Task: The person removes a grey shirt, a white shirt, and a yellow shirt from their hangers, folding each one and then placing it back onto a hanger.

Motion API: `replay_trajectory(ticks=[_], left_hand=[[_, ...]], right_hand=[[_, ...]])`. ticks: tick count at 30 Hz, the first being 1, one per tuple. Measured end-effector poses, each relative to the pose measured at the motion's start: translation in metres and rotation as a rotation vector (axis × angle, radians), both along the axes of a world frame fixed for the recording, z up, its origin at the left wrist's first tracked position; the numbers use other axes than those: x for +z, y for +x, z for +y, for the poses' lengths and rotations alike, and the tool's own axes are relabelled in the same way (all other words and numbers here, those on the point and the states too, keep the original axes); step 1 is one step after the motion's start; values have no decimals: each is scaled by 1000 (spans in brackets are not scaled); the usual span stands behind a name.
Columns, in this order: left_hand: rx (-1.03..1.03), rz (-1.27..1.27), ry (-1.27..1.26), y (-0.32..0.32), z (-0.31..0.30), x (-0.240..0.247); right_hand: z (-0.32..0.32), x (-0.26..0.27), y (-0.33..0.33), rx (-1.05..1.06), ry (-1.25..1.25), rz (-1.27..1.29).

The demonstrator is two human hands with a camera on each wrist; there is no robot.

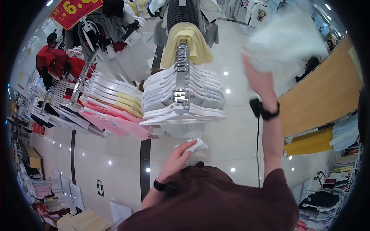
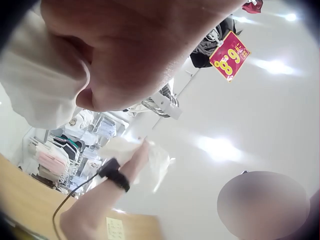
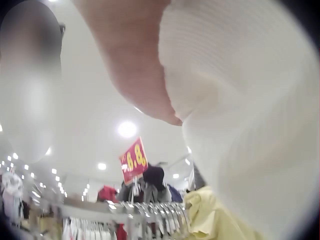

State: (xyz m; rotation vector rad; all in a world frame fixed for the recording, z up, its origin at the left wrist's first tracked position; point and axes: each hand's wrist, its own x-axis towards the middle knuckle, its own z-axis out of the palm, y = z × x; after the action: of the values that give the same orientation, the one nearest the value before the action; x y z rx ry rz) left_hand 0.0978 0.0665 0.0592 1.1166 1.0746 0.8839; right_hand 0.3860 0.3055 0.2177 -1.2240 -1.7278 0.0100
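My left hand, low in front of the body, grips a bunched piece of white fabric. Part of this fabric hangs beside the curled fingers in the left wrist view. My right hand is raised out at the upper right and holds a white garment, motion-blurred in the head view. Close up in the right wrist view, its cloth looks finely ribbed and covers the fingertips. Between the hands and further forward, a rail bears white tops on hangers, nearest to the left hand.
A yellow garment drapes over the rail's far end. Racks to the left carry pink tops and a red price sign. A wooden panel stands on the right, with a mustard garment below it. A cord hangs from the right wrist.
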Motion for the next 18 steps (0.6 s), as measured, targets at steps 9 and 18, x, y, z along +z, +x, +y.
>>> replay_trajectory(ticks=[9,18], left_hand=[[-146,-74,-28,-29,4,11],[-243,-61,-21,-51,28,17]], right_hand=[[144,1,-113,-13,141,-720],[134,-28,-103,3,77,-720]])
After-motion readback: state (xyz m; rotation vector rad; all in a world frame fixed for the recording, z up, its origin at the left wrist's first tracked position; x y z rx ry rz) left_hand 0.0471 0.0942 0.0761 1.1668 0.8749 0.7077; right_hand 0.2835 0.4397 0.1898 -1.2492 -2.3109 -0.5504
